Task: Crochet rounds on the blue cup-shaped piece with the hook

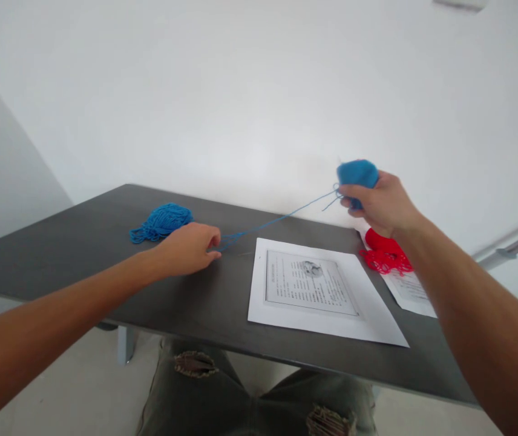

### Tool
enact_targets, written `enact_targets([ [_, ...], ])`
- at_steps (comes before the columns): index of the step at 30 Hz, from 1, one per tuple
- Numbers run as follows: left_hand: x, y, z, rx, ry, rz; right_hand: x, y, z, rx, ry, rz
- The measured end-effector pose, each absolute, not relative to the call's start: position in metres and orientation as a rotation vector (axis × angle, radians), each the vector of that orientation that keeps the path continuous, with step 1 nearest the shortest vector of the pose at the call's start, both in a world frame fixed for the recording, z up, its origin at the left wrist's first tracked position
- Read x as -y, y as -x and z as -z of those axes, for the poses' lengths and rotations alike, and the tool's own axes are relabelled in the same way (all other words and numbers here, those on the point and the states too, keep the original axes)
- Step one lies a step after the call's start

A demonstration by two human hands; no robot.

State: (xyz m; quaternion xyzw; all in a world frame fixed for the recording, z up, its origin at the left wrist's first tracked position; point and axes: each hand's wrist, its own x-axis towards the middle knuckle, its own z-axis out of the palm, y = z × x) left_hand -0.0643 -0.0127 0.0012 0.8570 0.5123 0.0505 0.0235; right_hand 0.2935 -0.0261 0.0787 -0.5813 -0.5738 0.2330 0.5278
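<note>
blue yarn ball (357, 172): was held in the right hand, raised above the table's far side in front of the wall; some blur was noted.
right hand (385, 203): was found closed around the ball, with the thumb laid across its near side.
yarn strand (286, 216): was stretched from the ball down towards the left hand; a short loose end (330, 204) was seen beside the ball.
left hand (190, 248): was placed low over the table, fingers curled, thumb and forefinger slightly apart; whether the strand was gripped could not be told.
blue skein (166, 220): was located on the table, just beyond the left wrist, loops spread at its left end.
printed sheet (281, 312): was laid flat between the hands, nearer the table's front edge.
red yarn (385, 253): was observed on a second sheet (416, 293), partly hidden by the right forearm.
surroundings: a dark table (81, 242) was backed by a white wall (241, 91); ripped trousers (213, 399) were seen below.
</note>
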Motion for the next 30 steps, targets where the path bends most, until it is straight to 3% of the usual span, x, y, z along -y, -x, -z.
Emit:
enact_targets([
  [6, 0.021, 0.061, 0.025, -1.449, -2.659, -0.244, 0.046, -0.294, -0.129, 1.125, 1.121, -0.613],
  [14, 0.009, 0.059, 0.034, -1.639, -2.594, -0.372, 0.061, -0.303, -0.148, 0.922, 1.032, -0.712],
  [30, -0.004, 0.061, 0.045, -1.543, -2.558, -0.579, 0.049, -0.319, -0.113, 1.054, 0.963, -0.866],
])
